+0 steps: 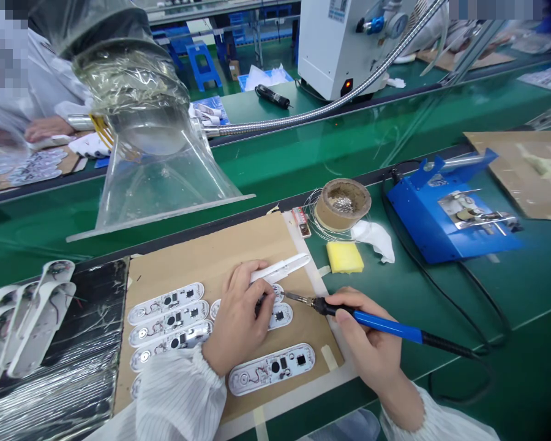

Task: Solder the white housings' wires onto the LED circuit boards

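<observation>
My right hand (371, 346) grips a soldering iron (388, 326) with a blue and black handle. Its metal tip points left, close to the fingers of my left hand (245, 312). Those fingers are curled together over a white oblong circuit board (281, 316); what they pinch is hidden. Just beyond the fingertips lies a slim white plastic housing (287, 267), partly behind the hand. Similar boards (169, 304) lie in a column left of my hand, some covered by my sleeve. A separate board (272, 369) rests nearer to me on the brown cardboard (165, 260).
Right of the cardboard are a yellow sponge (344, 257), a round tub (343, 205) with solder wire around it, and a blue soldering stand (454, 208). White housings (41, 324) pile up at left. A clear fume hood (160, 177) hangs above; another person's hand (49, 128) shows across the bench.
</observation>
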### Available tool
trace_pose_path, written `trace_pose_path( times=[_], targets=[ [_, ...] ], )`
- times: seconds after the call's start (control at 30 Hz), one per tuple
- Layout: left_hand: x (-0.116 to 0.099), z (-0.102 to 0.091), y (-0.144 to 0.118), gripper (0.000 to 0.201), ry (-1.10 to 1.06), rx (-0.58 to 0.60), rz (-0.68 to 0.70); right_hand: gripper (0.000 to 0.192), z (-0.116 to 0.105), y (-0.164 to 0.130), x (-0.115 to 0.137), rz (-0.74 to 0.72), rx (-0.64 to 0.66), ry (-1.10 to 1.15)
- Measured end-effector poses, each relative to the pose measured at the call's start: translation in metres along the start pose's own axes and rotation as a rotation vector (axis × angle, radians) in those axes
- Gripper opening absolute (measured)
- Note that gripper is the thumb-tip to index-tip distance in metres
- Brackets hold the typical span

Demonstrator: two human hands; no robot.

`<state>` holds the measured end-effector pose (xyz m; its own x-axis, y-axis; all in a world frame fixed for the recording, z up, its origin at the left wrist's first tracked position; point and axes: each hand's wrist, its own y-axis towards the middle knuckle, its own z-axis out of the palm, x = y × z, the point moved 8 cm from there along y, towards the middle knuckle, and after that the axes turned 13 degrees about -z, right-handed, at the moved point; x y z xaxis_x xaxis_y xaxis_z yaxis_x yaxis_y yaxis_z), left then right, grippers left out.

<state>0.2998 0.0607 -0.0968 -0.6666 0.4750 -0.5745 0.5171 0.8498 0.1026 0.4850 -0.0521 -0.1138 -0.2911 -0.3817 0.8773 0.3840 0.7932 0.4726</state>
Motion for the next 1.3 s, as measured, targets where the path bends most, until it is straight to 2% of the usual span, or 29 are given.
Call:
trace_pose_path(
  times=[0.97, 1.17, 1.3],
  targets=[
    [-0.001, 0.002, 0.0, 0.018, 0.023, 0.019, 0.025, 0.017, 0.003, 0.003, 0.0, -0.002, 0.025, 0.008],
    [0.0, 0.003, 0.0, 0.018, 0.035, 0.021, 0.032, 0.018, -0.005, 0.002, 0.001, -0.013, -0.021, -0.021],
    [0.001, 0.003, 0.001, 0.019, 0.034, 0.021, 0.032, 0.015, -0.022, 0.004, -0.002, 0.004, -0.123, -0.053]
  ],
)
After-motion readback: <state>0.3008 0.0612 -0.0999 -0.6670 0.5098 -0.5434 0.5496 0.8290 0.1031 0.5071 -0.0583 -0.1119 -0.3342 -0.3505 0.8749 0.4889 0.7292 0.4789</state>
